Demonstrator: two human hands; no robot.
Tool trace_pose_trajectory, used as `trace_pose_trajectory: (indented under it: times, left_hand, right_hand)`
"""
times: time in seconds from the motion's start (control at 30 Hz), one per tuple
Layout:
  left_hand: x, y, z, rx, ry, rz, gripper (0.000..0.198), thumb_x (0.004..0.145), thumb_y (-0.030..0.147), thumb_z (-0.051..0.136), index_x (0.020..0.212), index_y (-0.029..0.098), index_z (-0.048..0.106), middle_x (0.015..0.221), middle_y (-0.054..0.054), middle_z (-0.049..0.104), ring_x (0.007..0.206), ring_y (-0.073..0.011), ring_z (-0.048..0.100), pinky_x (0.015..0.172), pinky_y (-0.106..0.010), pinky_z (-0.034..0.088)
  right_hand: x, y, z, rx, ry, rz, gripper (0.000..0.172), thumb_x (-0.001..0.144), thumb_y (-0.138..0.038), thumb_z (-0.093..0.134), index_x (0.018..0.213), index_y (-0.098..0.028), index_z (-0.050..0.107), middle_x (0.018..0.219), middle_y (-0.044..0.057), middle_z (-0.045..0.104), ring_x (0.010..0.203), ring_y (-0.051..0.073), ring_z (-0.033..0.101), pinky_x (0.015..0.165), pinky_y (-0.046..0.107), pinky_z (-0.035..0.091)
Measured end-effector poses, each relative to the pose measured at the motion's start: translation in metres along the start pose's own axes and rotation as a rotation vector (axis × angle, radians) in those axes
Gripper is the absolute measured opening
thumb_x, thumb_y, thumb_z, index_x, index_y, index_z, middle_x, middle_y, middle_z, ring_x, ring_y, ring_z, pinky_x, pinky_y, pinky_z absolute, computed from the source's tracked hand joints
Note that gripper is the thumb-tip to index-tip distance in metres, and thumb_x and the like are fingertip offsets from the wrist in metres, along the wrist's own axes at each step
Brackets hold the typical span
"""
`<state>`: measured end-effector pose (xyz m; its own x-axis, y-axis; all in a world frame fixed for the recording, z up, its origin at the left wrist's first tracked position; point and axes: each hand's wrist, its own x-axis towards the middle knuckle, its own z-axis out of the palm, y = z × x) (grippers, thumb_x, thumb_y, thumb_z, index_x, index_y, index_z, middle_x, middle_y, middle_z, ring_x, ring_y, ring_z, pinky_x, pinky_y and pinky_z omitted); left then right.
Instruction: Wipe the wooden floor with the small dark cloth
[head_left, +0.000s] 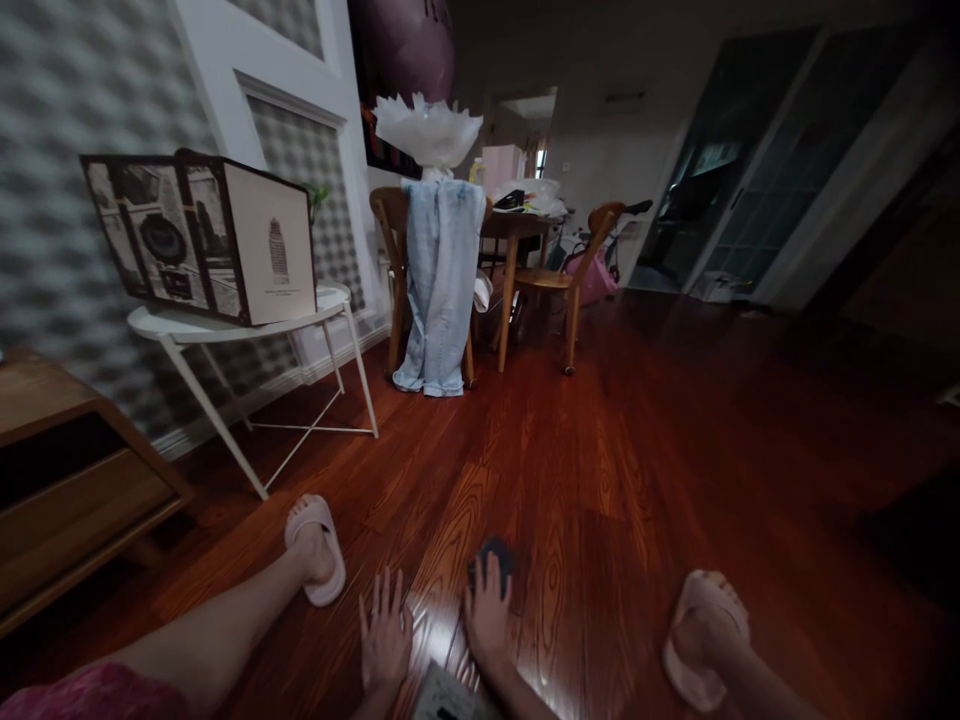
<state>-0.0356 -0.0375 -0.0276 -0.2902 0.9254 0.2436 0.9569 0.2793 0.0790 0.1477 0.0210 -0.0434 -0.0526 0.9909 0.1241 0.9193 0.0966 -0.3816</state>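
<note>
My left hand [386, 635] is stretched out low over the wooden floor, palm down, fingers spread and nothing in them. To its right, my right hand [489, 610] also has its fingers extended. Their tips overlap a small dark rounded object [496, 556], too dim to name; whether they press on it I cannot tell. A pale grey flat-topped thing [448, 695] shows between my forearms at the bottom edge, mostly cut off. Bright light reflects off the floor between the hands.
My feet in pink slippers [325, 575] are set wide apart. A white side table [247, 335] holds a large printed box [274, 240]. Pale jeans [439, 285] hang over a chair by the dining table; another chair [547, 278] stands right. A wooden cabinet [97, 480] is at left.
</note>
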Motion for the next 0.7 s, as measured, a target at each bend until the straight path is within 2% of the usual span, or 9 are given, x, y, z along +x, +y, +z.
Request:
trace_pose_trajectory:
  times: [0.13,0.2,0.27,0.33,0.4,0.47,0.53,0.6,0.7]
  left_hand:
    - [0.000,0.000,0.002,-0.002,-0.008,0.000,0.057,0.093,0.027,0.029,0.149,0.024,0.041,0.161,-0.007,0.040,0.151,-0.0262,0.035,0.125,-0.059,0.022]
    - [0.000,-0.001,0.003,-0.003,-0.008,-0.003,0.057,0.093,0.028,0.030,0.148,0.025,0.043,0.160,-0.007,0.041,0.150,-0.0269,0.035,0.125,-0.059,0.023]
    - [0.000,-0.001,0.005,-0.002,0.005,-0.006,0.057,0.092,0.027,0.031,0.148,0.026,0.043,0.160,-0.006,0.042,0.150,-0.0265,0.035,0.125,-0.059,0.024]
    - [0.000,-0.002,0.006,-0.004,0.015,-0.003,0.057,0.092,0.026,0.032,0.149,0.027,0.042,0.161,-0.005,0.041,0.151,-0.0258,0.034,0.125,-0.058,0.023]
    - [0.000,-0.002,0.006,-0.012,0.012,-0.003,0.058,0.092,0.026,0.032,0.149,0.027,0.041,0.161,-0.005,0.040,0.151,-0.0252,0.034,0.126,-0.057,0.022]
    - [0.000,-0.001,0.006,-0.013,0.002,-0.016,0.058,0.092,0.027,0.033,0.149,0.027,0.041,0.161,-0.005,0.040,0.151,-0.0245,0.034,0.126,-0.056,0.021]
    - [0.000,0.000,0.006,0.000,-0.001,-0.024,0.058,0.092,0.027,0.034,0.150,0.027,0.040,0.162,-0.004,0.039,0.151,-0.0237,0.033,0.127,-0.056,0.019]
    - [0.000,0.001,0.004,0.013,-0.001,-0.024,0.058,0.093,0.027,0.034,0.150,0.028,0.039,0.162,-0.004,0.038,0.152,-0.0235,0.032,0.127,-0.056,0.017]
    - [0.000,0.001,0.000,0.009,-0.012,-0.024,0.058,0.093,0.026,0.033,0.151,0.028,0.036,0.163,-0.005,0.035,0.153,-0.0236,0.030,0.127,-0.057,0.016]
  right_hand:
    - [-0.020,-0.040,0.013,0.095,-0.129,-0.257,0.054,0.101,-0.041,0.033,0.152,-0.029,0.045,0.163,0.007,0.034,0.152,0.028,0.028,0.123,0.057,0.021]
    - [-0.008,-0.029,0.003,0.119,-0.157,-0.398,0.052,0.099,-0.038,0.040,0.150,-0.034,0.047,0.162,0.004,0.038,0.150,0.024,0.033,0.123,0.051,0.024]
    - [0.018,0.004,-0.016,0.099,-0.165,-0.438,0.051,0.096,-0.033,0.044,0.146,-0.035,0.053,0.159,0.003,0.044,0.147,0.022,0.038,0.122,0.048,0.026]
    - [0.045,0.053,-0.038,0.030,-0.086,-0.269,0.051,0.094,-0.029,0.040,0.142,-0.031,0.058,0.155,0.006,0.049,0.145,0.022,0.042,0.121,0.048,0.028]
    - [0.061,0.109,-0.059,-0.058,0.053,0.024,0.053,0.094,-0.030,0.032,0.139,-0.026,0.061,0.153,0.010,0.051,0.143,0.024,0.043,0.118,0.051,0.031]
    - [0.062,0.158,-0.074,-0.125,0.177,0.258,0.057,0.095,-0.033,0.026,0.138,-0.021,0.062,0.152,0.014,0.051,0.144,0.027,0.042,0.116,0.054,0.031]
    - [0.050,0.189,-0.082,-0.160,0.273,0.367,0.060,0.096,-0.036,0.022,0.140,-0.019,0.059,0.153,0.016,0.049,0.145,0.028,0.039,0.115,0.055,0.031]
    - [0.037,0.195,-0.080,-0.178,0.352,0.423,0.063,0.097,-0.037,0.018,0.144,-0.016,0.054,0.154,0.019,0.046,0.147,0.029,0.035,0.115,0.058,0.030]
    - [0.026,0.159,-0.065,-0.189,0.407,0.514,0.068,0.098,-0.037,0.012,0.150,-0.009,0.046,0.156,0.027,0.040,0.149,0.035,0.030,0.113,0.066,0.026]
